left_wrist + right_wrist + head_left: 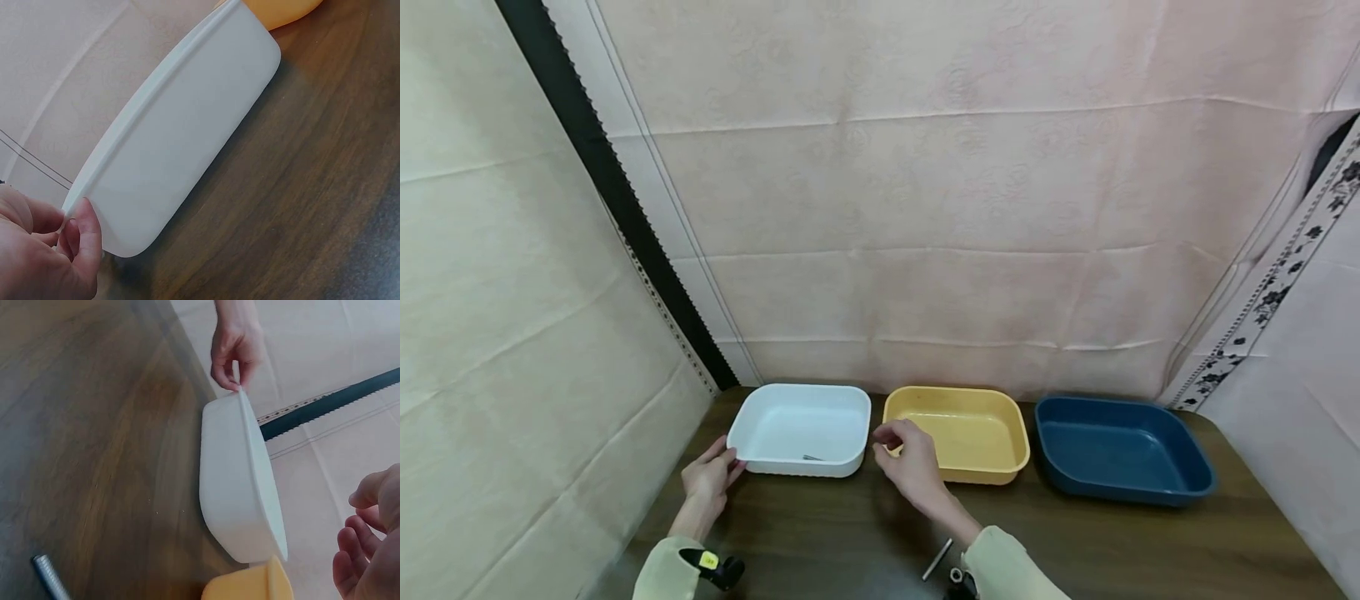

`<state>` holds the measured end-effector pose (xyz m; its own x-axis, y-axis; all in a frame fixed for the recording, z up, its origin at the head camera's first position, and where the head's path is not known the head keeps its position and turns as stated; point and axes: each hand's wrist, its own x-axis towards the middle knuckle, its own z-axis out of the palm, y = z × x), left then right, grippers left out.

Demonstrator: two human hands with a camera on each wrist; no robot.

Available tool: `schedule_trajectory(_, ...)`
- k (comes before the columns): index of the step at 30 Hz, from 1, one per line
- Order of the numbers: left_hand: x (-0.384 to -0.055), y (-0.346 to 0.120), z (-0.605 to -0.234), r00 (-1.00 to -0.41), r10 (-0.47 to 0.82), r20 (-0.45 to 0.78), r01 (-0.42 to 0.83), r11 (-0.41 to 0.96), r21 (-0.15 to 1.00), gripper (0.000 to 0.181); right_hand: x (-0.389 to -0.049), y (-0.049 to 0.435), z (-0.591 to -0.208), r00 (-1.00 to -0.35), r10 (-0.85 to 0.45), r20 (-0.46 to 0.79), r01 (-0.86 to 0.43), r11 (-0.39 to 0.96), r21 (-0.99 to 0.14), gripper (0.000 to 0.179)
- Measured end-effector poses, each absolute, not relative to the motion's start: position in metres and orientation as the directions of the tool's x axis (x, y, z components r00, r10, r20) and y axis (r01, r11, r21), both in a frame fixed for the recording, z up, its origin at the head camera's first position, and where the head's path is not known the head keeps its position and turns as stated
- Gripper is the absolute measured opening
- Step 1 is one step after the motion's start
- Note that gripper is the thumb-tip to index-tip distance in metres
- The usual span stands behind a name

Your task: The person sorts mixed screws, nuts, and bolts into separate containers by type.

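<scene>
Pinching the rim of the white tray (801,421) at its left side, toward the near corner, with the left hand (707,479); clamped on that edge with thumb and fingers, as seen in all 3 views. Placed, in the case of the white tray, at the left end of a row along the back of the brown surface (820,533). Followed to the right by a yellow tray (958,421), then a blue tray (1123,450), for 3 in all. Containing, near the front wall of the white tray, 1 thin grey piece (812,457), too small to make out.

Holding nothing visible with the right hand (910,467); loosely curved, with thumb and fingers apart in the right wrist view. Hovering over the near left part of the yellow tray in the head view, just beside the white tray. Showing 1 metal rod (937,560) on the surface, near the right sleeve (1011,567). Backed by creased pale cloth (925,192), with a dark strip (622,187) at left and a floral band (1270,296) at right.
</scene>
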<state>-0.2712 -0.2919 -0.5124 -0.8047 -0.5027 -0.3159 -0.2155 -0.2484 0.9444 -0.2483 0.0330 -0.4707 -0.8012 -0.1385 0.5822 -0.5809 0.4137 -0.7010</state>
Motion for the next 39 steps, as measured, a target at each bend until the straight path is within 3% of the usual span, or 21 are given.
schedule_trajectory(21, -0.268, -0.293, -0.519, -0.795, -0.504, -0.336, -0.220, -0.276, 0.936, 0.053, -0.217, 0.083, -0.481, -0.828, -0.058, 0.558, -0.521, 0.449, -0.726, 0.024)
schedule_trajectory(29, -0.270, -0.293, -0.519, -0.800, -0.501, -0.330, -0.218, -0.270, 0.938, 0.054, -0.205, 0.099, -0.488, -0.890, -0.009, 0.456, -0.408, 0.461, -0.788, 0.023)
schedule_trajectory(39, -0.272, -0.291, -0.515, -0.805, -0.500, -0.320, -0.206, -0.269, 0.941, 0.053, -0.194, 0.118, -0.499, -0.901, 0.070, 0.428, -0.345, 0.480, -0.806, 0.023)
